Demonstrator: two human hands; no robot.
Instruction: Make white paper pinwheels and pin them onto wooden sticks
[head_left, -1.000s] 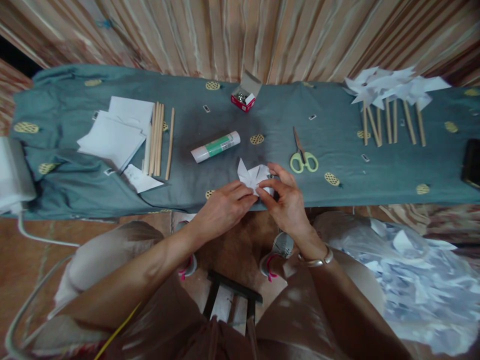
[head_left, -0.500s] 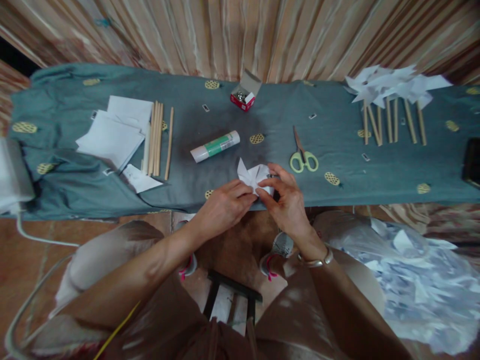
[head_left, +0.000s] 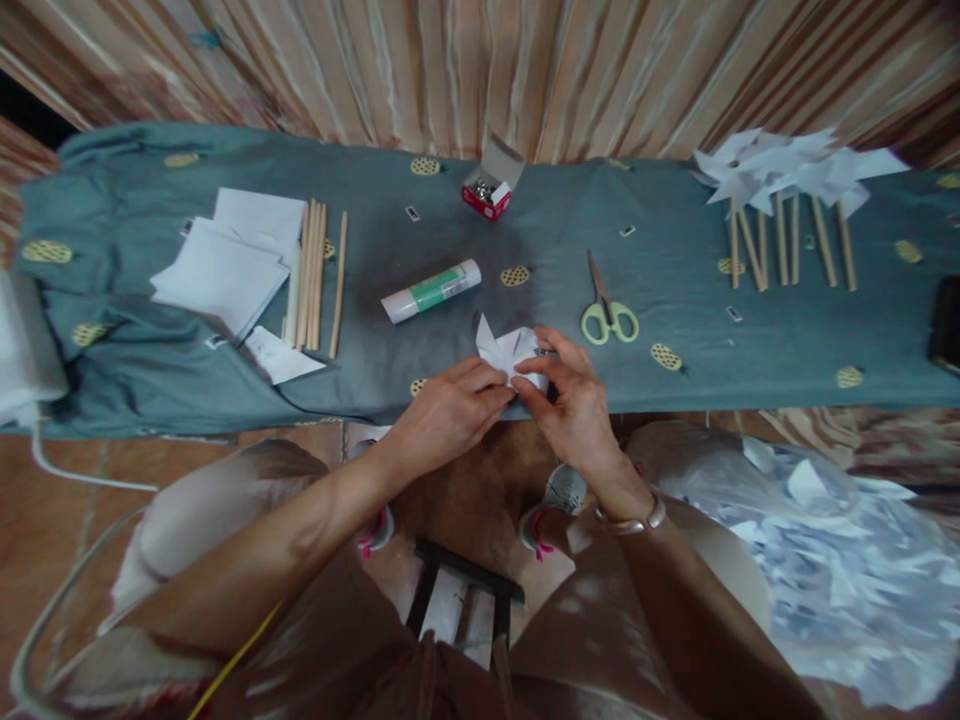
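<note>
A folded white paper pinwheel (head_left: 498, 349) is held at the table's front edge, one pointed corner standing up on its left. My left hand (head_left: 459, 408) pinches its lower left part, fingers closed. On the right side, my right hand (head_left: 576, 400) grips the folded paper between thumb and fingers. Behind the paper lies a white and green glue stick (head_left: 432, 291). Green-handled scissors (head_left: 608, 310) rest to the right of my hands. Further back stands an open red box (head_left: 487, 195) of small metal pieces.
White paper sheets (head_left: 219, 275) and wooden sticks (head_left: 312, 275) lie at left. Several paper pinwheels (head_left: 795, 170) on sticks lie at the back right. A plastic bag (head_left: 847, 570) of white paper pieces is beside my right leg. A dark object (head_left: 946, 325) sits at the right edge.
</note>
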